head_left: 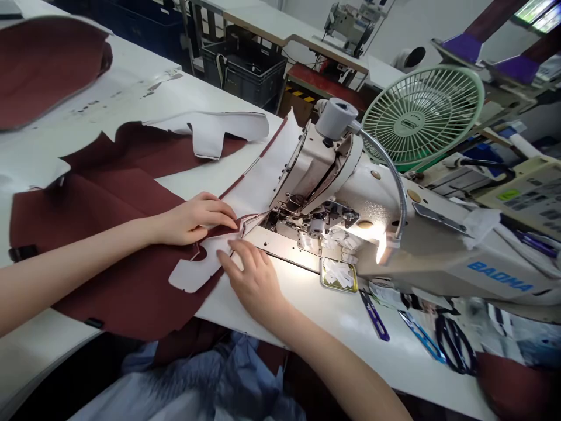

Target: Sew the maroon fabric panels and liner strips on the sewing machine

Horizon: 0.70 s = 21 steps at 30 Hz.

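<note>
A large maroon sheet of leather-like material (127, 275) is spread over the left part of the table, with white-backed pieces joined to it. My left hand (199, 219) presses on it from the left, fingers bent and together at a folded edge. Across the fold, my right hand (254, 280) has its fingertips and thumb on the edge of a white backing piece (197, 275). The layered edges run from both hands to the needle area of the sewing machine (302, 216), where a white strip (267, 166) stands up behind. Exactly how the layers are gripped is partly hidden.
A small tin of white scraps (339, 275) sits beside the machine bed. Nearby lie a purple-handled tool (374, 316), a blue tool (421, 336) and black scissors (456, 345). A lit lamp (385, 248) and a green fan (423, 117) stand right; a maroon stack (48, 70) lies far left.
</note>
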Tool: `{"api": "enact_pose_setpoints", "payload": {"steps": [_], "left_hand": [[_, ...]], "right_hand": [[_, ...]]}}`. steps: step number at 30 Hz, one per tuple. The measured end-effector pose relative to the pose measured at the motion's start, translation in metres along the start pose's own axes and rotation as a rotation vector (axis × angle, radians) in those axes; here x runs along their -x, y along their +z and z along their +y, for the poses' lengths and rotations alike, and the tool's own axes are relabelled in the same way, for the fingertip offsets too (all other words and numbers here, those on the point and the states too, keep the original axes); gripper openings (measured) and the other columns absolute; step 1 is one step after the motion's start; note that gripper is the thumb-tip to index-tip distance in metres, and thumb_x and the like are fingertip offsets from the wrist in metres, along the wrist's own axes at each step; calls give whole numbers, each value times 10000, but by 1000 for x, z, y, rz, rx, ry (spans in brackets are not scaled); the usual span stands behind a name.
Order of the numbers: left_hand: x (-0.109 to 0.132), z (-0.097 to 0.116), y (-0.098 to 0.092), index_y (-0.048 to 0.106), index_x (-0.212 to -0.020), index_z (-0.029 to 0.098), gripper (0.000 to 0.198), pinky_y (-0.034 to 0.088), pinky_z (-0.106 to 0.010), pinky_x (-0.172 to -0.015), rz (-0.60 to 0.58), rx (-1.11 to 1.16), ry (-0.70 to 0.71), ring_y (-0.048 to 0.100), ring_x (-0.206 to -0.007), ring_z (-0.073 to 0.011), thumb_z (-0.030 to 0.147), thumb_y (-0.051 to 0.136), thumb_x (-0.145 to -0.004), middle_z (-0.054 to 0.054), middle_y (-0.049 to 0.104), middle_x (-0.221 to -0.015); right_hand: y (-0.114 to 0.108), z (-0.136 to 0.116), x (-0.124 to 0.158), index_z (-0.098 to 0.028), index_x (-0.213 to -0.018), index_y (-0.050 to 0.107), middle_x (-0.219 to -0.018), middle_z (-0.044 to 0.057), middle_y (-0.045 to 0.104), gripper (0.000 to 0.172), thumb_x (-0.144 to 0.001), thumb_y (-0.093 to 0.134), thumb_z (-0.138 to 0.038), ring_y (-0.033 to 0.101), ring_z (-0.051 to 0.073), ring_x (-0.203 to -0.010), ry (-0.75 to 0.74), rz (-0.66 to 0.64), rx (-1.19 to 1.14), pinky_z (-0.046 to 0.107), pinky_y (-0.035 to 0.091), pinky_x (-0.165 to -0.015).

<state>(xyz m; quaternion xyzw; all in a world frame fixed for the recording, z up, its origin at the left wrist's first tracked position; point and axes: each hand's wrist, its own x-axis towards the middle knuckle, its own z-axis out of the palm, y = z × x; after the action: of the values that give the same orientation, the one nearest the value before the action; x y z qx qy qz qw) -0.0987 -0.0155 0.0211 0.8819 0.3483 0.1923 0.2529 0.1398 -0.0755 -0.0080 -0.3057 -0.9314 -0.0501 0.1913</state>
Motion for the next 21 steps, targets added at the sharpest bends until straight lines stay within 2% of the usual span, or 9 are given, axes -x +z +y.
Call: {"api": "enact_pose_setpoints", "payload": {"steps": [3, 5, 7, 9, 11, 14, 16, 19, 21], "left_hand": [[-5, 7, -16, 715, -1161, 332, 521, 244, -376, -1136, -176, 17, -70, 544, -1229, -228, 102, 415, -803, 8, 615, -1361], [-12, 18, -23, 748, -1026, 317, 357, 246, -388, -1134, -280, 15, -128, 558, -1183, -240, 198, 454, -861, 4, 630, -1324], [-21, 27, -22, 726, -812, 250, 227, 261, -431, -1121, -320, -55, -172, 603, -1013, -239, 338, 528, -876, -32, 667, -1183], [-30, 28, -10, 650, -667, 192, 280, 264, -503, -1102, -269, -187, -188, 598, -820, -215, 381, 565, -856, -65, 663, -992], [-36, 22, 7, 636, -674, 176, 262, 259, -557, -1088, -143, -313, -174, 592, -791, -230, 362, 575, -848, -85, 639, -920], [-40, 7, 33, 679, -845, 187, 225, 295, -531, -1081, 91, -449, -98, 603, -1026, -304, 378, 571, -895, -108, 655, -1065], [-42, 2, 45, 676, -961, 226, 172, 301, -467, -1096, 221, -529, 11, 571, -1180, -268, 320, 532, -953, -56, 663, -1187], [-44, 5, 52, 644, -1094, 277, 234, 249, -375, -1153, 230, -605, 189, 538, -1274, -154, 162, 466, -995, 45, 660, -1284], [-46, 9, 53, 633, -1153, 265, 250, 241, -364, -1163, 166, -598, 214, 548, -1273, -145, 156, 472, -995, 41, 673, -1286]], "right_hand": [[1, -12, -1, -184, -1035, 645, -1008, 91, 666, 159, -966, 511, -133, 611, 228, -1006, -96, -39, 59, 339, 489, -745], [6, -16, -5, -171, -921, 632, -841, 74, 642, 139, -963, 504, -135, 616, 209, -818, -114, -91, 80, 333, 467, -657], [10, -17, -7, -166, -910, 623, -802, 71, 634, 150, -961, 492, -115, 617, 202, -769, -125, -90, 105, 328, 455, -638], [13, -15, -4, -160, -930, 624, -823, 83, 648, 158, -962, 485, -92, 647, 215, -851, -138, -40, 145, 323, 457, -654], [14, -8, 3, -160, -925, 627, -856, 94, 667, 166, -966, 486, -83, 661, 229, -958, -141, 15, 186, 319, 466, -681], [11, 11, 14, -151, -946, 642, -964, 117, 698, 186, -970, 478, -67, 653, 236, -1082, -115, 61, 231, 319, 480, -733], [10, 25, 19, -141, -999, 650, -1039, 132, 704, 211, -975, 459, -54, 635, 236, -1148, -104, 45, 228, 325, 484, -770], [10, 42, 22, -125, -1039, 658, -1097, 147, 706, 232, -982, 443, -58, 621, 244, -1187, -79, 23, 214, 343, 477, -821], [11, 50, 22, -120, -1041, 665, -1118, 149, 710, 231, -983, 449, -65, 624, 245, -1182, -40, 34, 206, 349, 466, -832]]}}
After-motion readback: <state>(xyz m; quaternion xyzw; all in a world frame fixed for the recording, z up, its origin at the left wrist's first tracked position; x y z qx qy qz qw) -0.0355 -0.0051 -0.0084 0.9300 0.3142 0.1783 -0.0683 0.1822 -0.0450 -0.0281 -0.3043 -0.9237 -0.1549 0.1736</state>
